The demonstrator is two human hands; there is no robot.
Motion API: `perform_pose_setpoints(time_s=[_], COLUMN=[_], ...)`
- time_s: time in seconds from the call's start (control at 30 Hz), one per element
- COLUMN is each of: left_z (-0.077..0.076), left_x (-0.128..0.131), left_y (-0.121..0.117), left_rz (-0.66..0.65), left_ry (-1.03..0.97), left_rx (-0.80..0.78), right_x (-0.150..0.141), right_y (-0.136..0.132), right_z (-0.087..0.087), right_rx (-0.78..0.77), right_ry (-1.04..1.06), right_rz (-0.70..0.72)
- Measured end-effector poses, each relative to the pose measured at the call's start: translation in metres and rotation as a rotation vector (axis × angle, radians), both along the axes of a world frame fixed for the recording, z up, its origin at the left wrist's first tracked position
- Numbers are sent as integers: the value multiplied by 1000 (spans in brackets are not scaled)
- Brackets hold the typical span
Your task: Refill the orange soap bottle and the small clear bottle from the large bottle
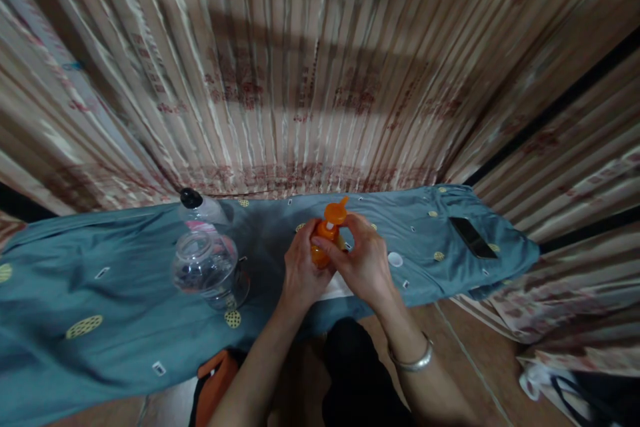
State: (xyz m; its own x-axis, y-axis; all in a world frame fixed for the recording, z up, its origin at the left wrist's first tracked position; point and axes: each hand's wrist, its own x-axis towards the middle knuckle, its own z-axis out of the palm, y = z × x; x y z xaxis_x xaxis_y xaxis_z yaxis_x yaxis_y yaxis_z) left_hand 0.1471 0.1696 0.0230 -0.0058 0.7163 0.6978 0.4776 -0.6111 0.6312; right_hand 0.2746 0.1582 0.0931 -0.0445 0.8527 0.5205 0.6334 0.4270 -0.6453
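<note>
A small, translucent orange bottle [320,253] is held upright between my two hands over the middle of the cloth. Its wide orange top [335,214] has a short spout that points up and to the right. My left hand [306,265] wraps round the bottle's body from the left. From the right, my right hand [364,255] grips it, with the thumb across the front and the fingers near the neck. The bottle's lower part is hidden by the hands. A white sheet [336,288], perhaps paper, lies partly hidden under the right hand.
A clear rounded container [205,267] stands to the left, in front of a clear bottle with a black cap [191,198]. A white disc [395,259] and a dark phone [473,237] lie rightward on the blue cloth [125,307]. Patterned curtains [320,80] hang close behind.
</note>
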Motion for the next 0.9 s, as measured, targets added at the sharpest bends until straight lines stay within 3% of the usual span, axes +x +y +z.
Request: perform_pose_setpoints(time_s=[0.17,0.3,0.37,0.53,0.63,0.83,0.9], left_z=[-3,-1,-1,-1,-1,-1,-2], left_x=[-1,-1,-1,0,0,-1,0], left_y=[0,0,-1,1,1,0,0], left_rz=[11,21,24,24,25,23,32], left_ry=[15,25,26,19,13,15,13], left_rx=[-6,-37,-42,-16,10,28,22], right_x=[4,15,15,-2,-5,13,11], right_y=[-1,-1,0,0,-1,2,3], right_z=[4,11,10,-4,-7,-4,-5], right_rx=[-31,-118,-108,-35,-3,-110,-100], right_ry=[20,55,67,83,86,106,113], right_rz=[23,252,297,1,-64,255,229])
